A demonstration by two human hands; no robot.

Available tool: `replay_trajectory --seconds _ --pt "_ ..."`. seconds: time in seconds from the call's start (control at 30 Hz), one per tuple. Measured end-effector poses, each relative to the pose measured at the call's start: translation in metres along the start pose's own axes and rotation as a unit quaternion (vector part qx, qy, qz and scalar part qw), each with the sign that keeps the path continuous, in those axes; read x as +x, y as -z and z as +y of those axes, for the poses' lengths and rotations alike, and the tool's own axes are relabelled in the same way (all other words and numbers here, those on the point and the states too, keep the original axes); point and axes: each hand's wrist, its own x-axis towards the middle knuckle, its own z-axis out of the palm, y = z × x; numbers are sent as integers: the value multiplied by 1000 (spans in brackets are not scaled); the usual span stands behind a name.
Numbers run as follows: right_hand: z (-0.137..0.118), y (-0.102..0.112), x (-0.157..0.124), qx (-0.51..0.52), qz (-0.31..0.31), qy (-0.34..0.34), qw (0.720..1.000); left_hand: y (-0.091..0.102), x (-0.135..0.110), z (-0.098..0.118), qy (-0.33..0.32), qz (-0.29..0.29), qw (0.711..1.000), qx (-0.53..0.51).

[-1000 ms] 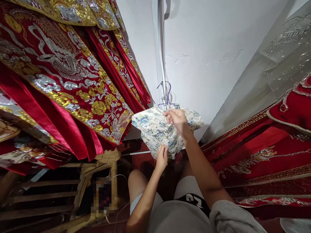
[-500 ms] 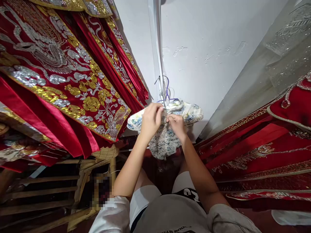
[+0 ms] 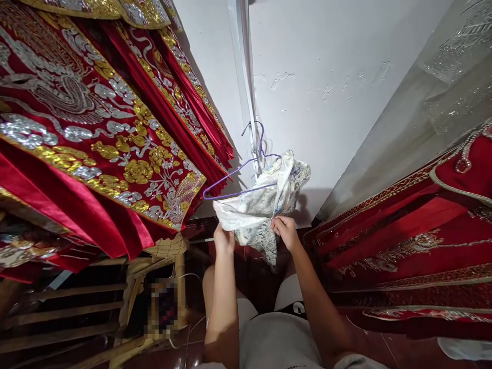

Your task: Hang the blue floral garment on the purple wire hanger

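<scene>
A cream shirt with a blue floral print (image 3: 253,220) hangs partly on a purple hanger (image 3: 230,197). The hanger's left arm is bare, while its right end still sits inside the garment. My left hand (image 3: 224,240) is closed on the shirt's left part, below the bare hanger arm. At the front edge of the cloth, my right hand (image 3: 283,230) pinches the fabric with fingers and thumb. The hanger's hook meets a pale upright strip (image 3: 246,77) on the wall; how it is held there is hard to see.
Red garments with gold and silver sequins (image 3: 126,148) hang close on the left. More red embroidered cloth (image 3: 384,246) and sheer white fabric (image 3: 434,113) hang on the right. A bamboo chair (image 3: 65,312) stands at lower left. White wall (image 3: 326,61) lies ahead.
The shirt's left side has come off the hanger, baring its left arm. My left hand moved down with that cloth; my right hand moved down and slightly right.
</scene>
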Motion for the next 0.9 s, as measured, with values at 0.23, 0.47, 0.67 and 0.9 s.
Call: replay_trajectory --seconds 0.23,0.47,0.67,0.9 --pt "0 28 -7 -173 0 -16 985 -32 -27 16 26 -47 998 21" --pt "-20 0 -5 0 -98 26 995 -89 -76 58 -61 -248 959 119" --pt "-51 -14 9 -17 -256 50 965 -78 -51 71 -88 -307 928 191" --pt "-90 -2 88 -181 -60 215 958 -17 -31 89 -15 -447 721 529"
